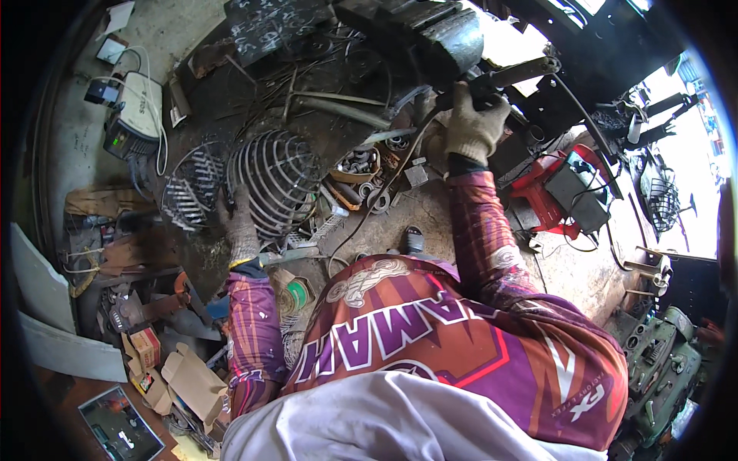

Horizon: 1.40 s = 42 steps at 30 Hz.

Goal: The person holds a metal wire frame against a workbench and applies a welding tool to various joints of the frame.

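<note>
My left hand [240,228], in a dirty knitted glove, grips the left edge of a domed basket of bent metal rods [274,183]. The basket rests on the dark work surface, and my fingertips are partly hidden along its rim. Left of that hand lies a second ribbed metal piece [192,187]. My right hand [475,125], in a pale glove, is raised at the far right, closed around a dark corded tool [483,91]. Shadow hides the tool's exact kind. Its cable [407,161] hangs down toward the floor.
A box of metal rings [357,164] sits beyond my body. To the right stands a red plastic stool [538,192]. A white machine with cables [137,115] is at the far left. Cardboard boxes [192,380] lie near left; a green machine [661,369] stands near right.
</note>
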Motion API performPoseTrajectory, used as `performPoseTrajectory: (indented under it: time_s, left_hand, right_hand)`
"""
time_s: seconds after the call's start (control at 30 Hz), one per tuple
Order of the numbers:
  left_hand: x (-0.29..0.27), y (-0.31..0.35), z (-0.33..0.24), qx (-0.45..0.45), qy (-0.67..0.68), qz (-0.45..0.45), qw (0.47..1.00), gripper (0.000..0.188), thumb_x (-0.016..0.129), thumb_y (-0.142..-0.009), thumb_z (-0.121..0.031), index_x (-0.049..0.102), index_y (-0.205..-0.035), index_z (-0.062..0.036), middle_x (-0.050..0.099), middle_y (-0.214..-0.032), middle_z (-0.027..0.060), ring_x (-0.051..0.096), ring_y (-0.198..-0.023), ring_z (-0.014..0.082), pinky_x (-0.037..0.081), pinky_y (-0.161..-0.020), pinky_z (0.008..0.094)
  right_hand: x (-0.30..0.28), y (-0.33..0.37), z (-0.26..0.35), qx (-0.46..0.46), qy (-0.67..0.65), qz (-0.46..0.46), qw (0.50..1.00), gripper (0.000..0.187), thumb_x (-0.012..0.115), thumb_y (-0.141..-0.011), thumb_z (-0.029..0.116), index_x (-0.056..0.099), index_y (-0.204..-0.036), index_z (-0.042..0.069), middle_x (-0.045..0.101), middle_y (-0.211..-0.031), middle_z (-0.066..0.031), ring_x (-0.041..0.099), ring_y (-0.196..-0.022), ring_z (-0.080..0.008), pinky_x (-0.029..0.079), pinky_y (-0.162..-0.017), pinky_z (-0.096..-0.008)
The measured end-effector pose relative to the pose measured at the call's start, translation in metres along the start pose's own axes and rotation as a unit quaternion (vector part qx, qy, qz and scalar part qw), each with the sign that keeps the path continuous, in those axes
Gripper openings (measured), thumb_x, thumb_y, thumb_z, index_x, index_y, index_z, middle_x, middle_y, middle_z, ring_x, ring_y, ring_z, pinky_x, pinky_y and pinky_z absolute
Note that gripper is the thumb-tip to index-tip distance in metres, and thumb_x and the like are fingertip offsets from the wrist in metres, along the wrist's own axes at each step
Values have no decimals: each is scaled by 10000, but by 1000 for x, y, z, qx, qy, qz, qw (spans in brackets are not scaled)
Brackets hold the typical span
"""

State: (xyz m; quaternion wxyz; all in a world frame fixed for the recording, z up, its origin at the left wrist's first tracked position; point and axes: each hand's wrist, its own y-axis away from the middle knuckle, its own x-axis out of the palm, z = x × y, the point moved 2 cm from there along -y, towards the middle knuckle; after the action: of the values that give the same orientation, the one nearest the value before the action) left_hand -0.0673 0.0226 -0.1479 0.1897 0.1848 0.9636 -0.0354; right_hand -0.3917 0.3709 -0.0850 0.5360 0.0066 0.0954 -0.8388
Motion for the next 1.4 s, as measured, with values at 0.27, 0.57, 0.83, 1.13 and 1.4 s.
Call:
performPoseTrajectory:
  time_s: [0.27, 0.57, 0.83, 1.13, 1.4]
  left_hand:
    - [10, -2, -1, 40, 50, 6, 998, 914, 807, -887, -516, 440, -1531, 17, 467, -1544, 216, 434, -1422, 323, 328, -1198, 422]
    - [9, 17, -26, 39, 76, 76, 993, 919, 717, -953, -560, 342, -1595, -20, 404, -1580, 208, 421, -1429, 311, 344, -1179, 425]
    - [11, 7, -10, 66, 84, 90, 990, 896, 760, -949, -478, 355, -1564, 34, 550, -1406, 216, 564, -1262, 286, 454, -1081, 407]
    - [17, 2, -2, 82, -2, 46, 996, 898, 745, -960, -475, 318, -1576, 19, 459, -1522, 245, 490, -1383, 362, 397, -1161, 451]
    - [5, -17, 5, 35, -52, 40, 997, 737, 662, -1008, -439, 414, -1529, 21, 517, -1489, 263, 532, -1346, 361, 420, -1129, 447]
  right_hand:
    - [-12, -32, 17, -41, 185, 45, 981, 597, 843, -767, 513, 725, -1105, 35, 782, -1076, -162, 736, -1072, -336, 538, -970, -428]
    - [-18, -69, 53, -119, -192, 73, 971, 236, 836, -878, 172, 752, -1060, 47, 750, -971, -59, 697, -906, -194, 545, -894, -341]
    - [-99, 9, 79, -283, -92, 168, 940, 346, 608, -1033, 242, 597, -1347, 97, 712, -1090, -73, 702, -914, -189, 607, -765, -355]
    - [-215, 117, -10, -1, -88, 85, 992, 338, 735, -941, 116, 544, -1218, 78, 660, -827, -78, 599, -568, -124, 511, -476, -264]
    - [-287, 154, -53, 92, -73, 165, 979, 508, 686, -944, 97, 528, -1427, 104, 661, -1101, -64, 678, -940, -172, 595, -783, -342]
